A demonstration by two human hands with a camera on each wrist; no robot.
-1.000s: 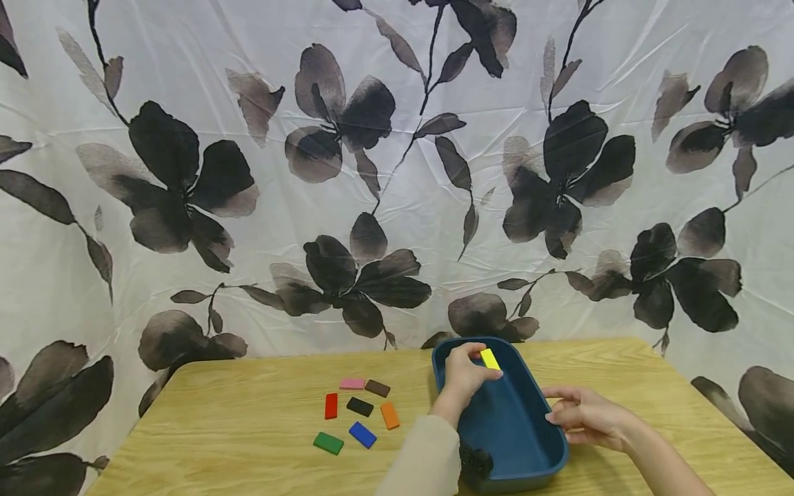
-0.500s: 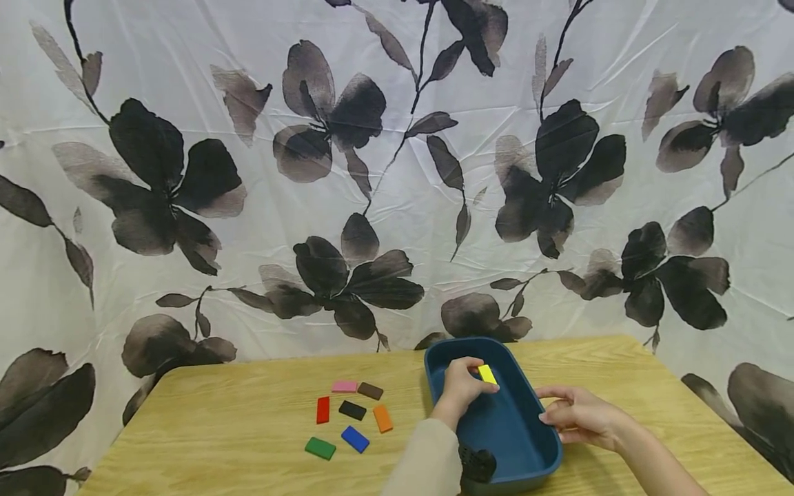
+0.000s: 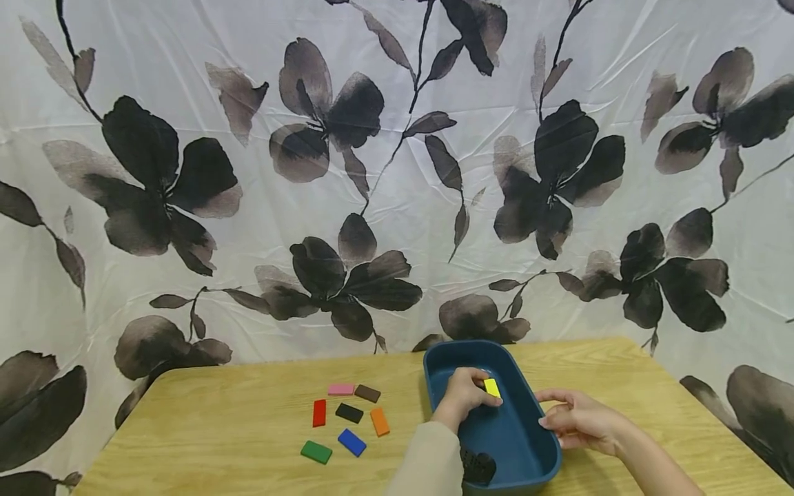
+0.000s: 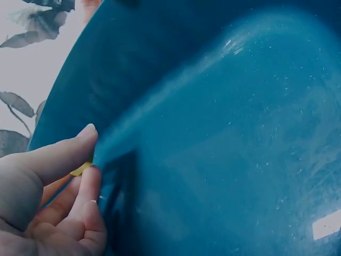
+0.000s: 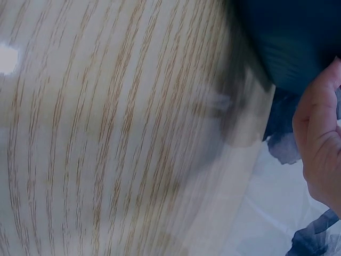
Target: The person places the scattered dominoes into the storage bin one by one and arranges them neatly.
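As a right hand (image 3: 586, 420) touches the right side of a blue bin (image 3: 509, 441), a left hand (image 3: 460, 398) pinches a yellow block (image 3: 492, 388) within its walls, above the floor or on it; the pictures do not settle which. The block looks light and stiff, probably wood or plastic, with smooth faces that could slip a little but little risk of breaking. Its opposite edges appear the natural place to take hold, thumb on one and fingertips on the other. In the head view it lies at the fingertips, to the right of the palm; in the left wrist view only a sliver shows between thumb and finger. The right hand's fingers are partly bent at the rim, though whether they grip it cannot be told. Well apart to the left, on a wood-grain table (image 3: 217, 413), lie seven more blocks: pink (image 3: 340, 390), brown (image 3: 368, 393), red (image 3: 319, 413), black (image 3: 349, 413), orange (image 3: 380, 421), blue (image 3: 351, 442) and green (image 3: 316, 452).
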